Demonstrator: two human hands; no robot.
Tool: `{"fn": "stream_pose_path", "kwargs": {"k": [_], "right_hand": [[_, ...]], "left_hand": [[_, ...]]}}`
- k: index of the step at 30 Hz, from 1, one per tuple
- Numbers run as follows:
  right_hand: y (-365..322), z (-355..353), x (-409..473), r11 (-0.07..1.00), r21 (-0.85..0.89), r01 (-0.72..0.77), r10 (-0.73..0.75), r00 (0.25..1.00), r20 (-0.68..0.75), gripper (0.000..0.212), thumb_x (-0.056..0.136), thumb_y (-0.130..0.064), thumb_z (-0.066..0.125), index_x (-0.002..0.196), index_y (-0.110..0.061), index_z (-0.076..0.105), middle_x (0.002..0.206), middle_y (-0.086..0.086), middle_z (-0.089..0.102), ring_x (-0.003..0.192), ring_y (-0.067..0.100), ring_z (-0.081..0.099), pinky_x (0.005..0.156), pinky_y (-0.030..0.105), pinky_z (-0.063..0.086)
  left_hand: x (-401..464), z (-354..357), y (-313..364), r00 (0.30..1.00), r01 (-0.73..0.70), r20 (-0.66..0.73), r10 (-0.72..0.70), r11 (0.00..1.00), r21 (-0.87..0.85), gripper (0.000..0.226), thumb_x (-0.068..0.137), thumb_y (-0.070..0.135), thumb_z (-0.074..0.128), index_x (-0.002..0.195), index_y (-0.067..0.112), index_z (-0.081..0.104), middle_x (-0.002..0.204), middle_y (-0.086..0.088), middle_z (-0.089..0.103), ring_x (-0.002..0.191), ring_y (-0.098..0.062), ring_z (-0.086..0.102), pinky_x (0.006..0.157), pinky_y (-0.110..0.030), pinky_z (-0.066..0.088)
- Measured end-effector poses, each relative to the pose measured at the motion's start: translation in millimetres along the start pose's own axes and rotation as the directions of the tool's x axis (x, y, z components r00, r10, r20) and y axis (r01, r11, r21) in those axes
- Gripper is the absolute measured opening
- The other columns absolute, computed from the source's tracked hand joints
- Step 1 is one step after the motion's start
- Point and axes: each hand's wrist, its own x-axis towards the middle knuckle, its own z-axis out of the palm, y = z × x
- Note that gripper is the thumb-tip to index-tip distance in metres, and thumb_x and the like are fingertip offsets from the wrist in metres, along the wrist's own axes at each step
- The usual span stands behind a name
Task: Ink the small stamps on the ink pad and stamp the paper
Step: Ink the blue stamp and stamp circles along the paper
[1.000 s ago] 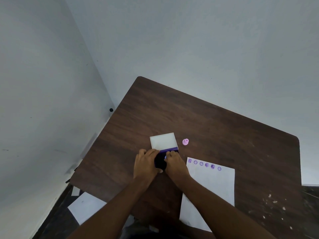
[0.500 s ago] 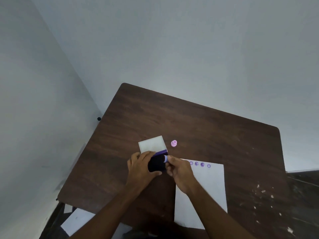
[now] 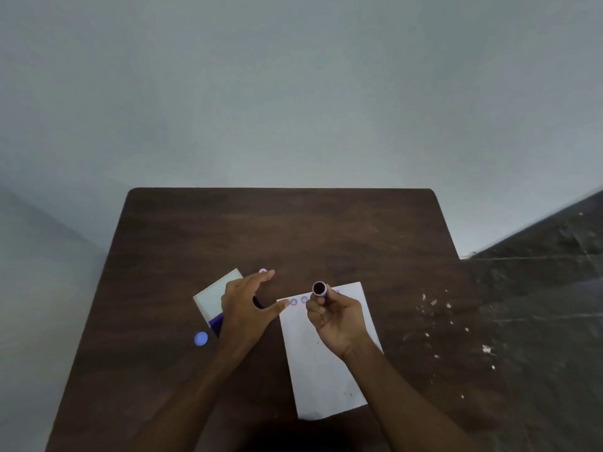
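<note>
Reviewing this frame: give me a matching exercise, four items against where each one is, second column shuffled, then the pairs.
Items:
1. stamp
2. blue cap
3. ink pad
4. stamp marks

Places:
A. alone on the table, left of the left forearm
B. along the top of the paper
C. in the right hand
D. partly under the left hand

Pairs: 1-C, 2-A, 3-D, 4-B
</note>
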Motion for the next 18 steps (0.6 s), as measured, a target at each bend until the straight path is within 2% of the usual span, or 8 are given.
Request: {"fn": "stream_pose_path", "kwargs": {"k": [2, 4, 8, 12, 16, 18], "right_hand": [[-5.8, -5.0, -4.6, 1.0, 0.019, 0.01, -0.01, 1.0, 0.029, 0.026, 0.083, -0.011, 0.066, 0.106, 0.002, 0.066, 0.076, 0.014, 0.065, 0.062, 0.019, 0.058, 0.057, 0.026, 0.052], [-12.2, -9.6, -8.4, 0.999, 0.033, 0.03, -0.032, 0.997, 0.064, 0.025, 0.082, -0.011, 0.068, 0.103, 0.002, 0.066, 0.072, 0.013, 0.063, 0.06, 0.018, 0.054, 0.054, 0.025, 0.05], [-23.3, -18.5, -13.4, 0.997, 0.04, 0.062, -0.065, 0.993, 0.1, 0.026, 0.079, -0.013, 0.07, 0.101, 0.001, 0.066, 0.069, 0.01, 0.058, 0.058, 0.016, 0.046, 0.053, 0.024, 0.044], [-33.2, -29.9, -14.1, 0.995, 0.056, 0.08, -0.085, 0.99, 0.111, 0.023, 0.081, -0.014, 0.068, 0.099, 0.0, 0.067, 0.068, 0.009, 0.055, 0.058, 0.015, 0.043, 0.052, 0.023, 0.041], [-48.1, -39.0, -13.6, 0.993, 0.03, 0.114, -0.114, 0.993, 0.003, 0.022, 0.08, -0.015, 0.068, 0.096, 0.001, 0.068, 0.068, 0.008, 0.056, 0.057, 0.014, 0.042, 0.052, 0.023, 0.04], [-57.2, -41.4, -11.8, 0.972, -0.139, 0.19, -0.211, 0.965, -0.155, 0.017, 0.081, -0.014, 0.068, 0.086, 0.002, 0.071, 0.067, 0.008, 0.056, 0.056, 0.013, 0.044, 0.05, 0.023, 0.04]], "left_hand": [[1.4, 7.2, 10.4, 0.999, -0.024, 0.027, 0.024, 1.0, -0.009, 0.064, 0.067, 0.051, 0.081, 0.125, 0.034, 0.059, 0.131, 0.006, 0.06, 0.119, -0.014, 0.051, 0.095, -0.03, 0.038], [1.5, 16.8, 21.2, 0.998, -0.049, 0.036, 0.048, 0.999, 0.005, 0.062, 0.068, 0.051, 0.08, 0.124, 0.033, 0.06, 0.129, 0.006, 0.062, 0.118, -0.015, 0.052, 0.095, -0.03, 0.037], [-1.4, 33.7, 33.8, 0.991, -0.115, 0.066, 0.115, 0.993, -0.004, 0.061, 0.066, 0.057, 0.075, 0.119, 0.03, 0.064, 0.12, 0.007, 0.067, 0.096, -0.001, 0.053, 0.087, -0.022, 0.038], [-3.1, 48.7, 36.2, 0.981, -0.165, 0.094, 0.168, 0.986, -0.036, 0.064, 0.062, 0.066, 0.067, 0.114, 0.029, 0.065, 0.111, 0.009, 0.07, 0.083, 0.0, 0.059, 0.077, -0.016, 0.044], [-0.6, 64.2, 37.5, 0.973, -0.174, 0.154, 0.174, 0.985, -0.016, 0.056, 0.067, 0.063, 0.068, 0.112, 0.029, 0.066, 0.108, 0.011, 0.071, 0.083, -0.001, 0.06, 0.075, -0.013, 0.044], [1.1, 73.0, 38.2, 0.97, -0.171, 0.18, 0.166, 0.985, 0.014, 0.046, 0.073, 0.055, 0.072, 0.11, 0.028, 0.067, 0.107, 0.009, 0.071, 0.083, 0.0, 0.058, 0.076, -0.013, 0.043]]}}
